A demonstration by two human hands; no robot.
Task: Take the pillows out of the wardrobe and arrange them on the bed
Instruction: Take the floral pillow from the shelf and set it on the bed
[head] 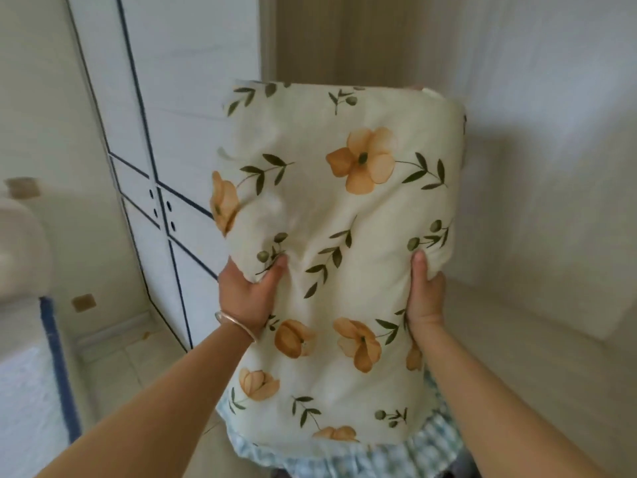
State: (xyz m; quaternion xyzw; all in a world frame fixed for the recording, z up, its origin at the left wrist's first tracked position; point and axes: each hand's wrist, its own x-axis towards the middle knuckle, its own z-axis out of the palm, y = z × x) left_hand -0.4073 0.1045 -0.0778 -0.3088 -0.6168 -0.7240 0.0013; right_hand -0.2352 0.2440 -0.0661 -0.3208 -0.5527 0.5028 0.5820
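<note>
Two hands on one pillow (341, 243), held upright in mid-air in front of the chest, well off the floor. Left hand (248, 294) clamped on the pillow's left edge, thumb pressed into the front, fingers hidden behind the fabric. Right hand (424, 294) gripping the right edge the same way, thumb forward, fingers out of sight behind. Thin bracelet (236, 326) on the left wrist.

Cream cover, printed with orange flowers and dark green leafy sprigs, creased where the thumbs dig in. Pale blue checked frill (348, 455) along the lower edge, its lowest part cut off at the bottom of the view. Back of the pillow unseen.

Far left, white wardrobe doors (162, 139) with dark blue trim lines, closed as far as can be told through the blur. Near left, a white surface with a blue border (57, 367), possibly the bed, mostly cropped. Plain pale wall (551, 150) to the right.
</note>
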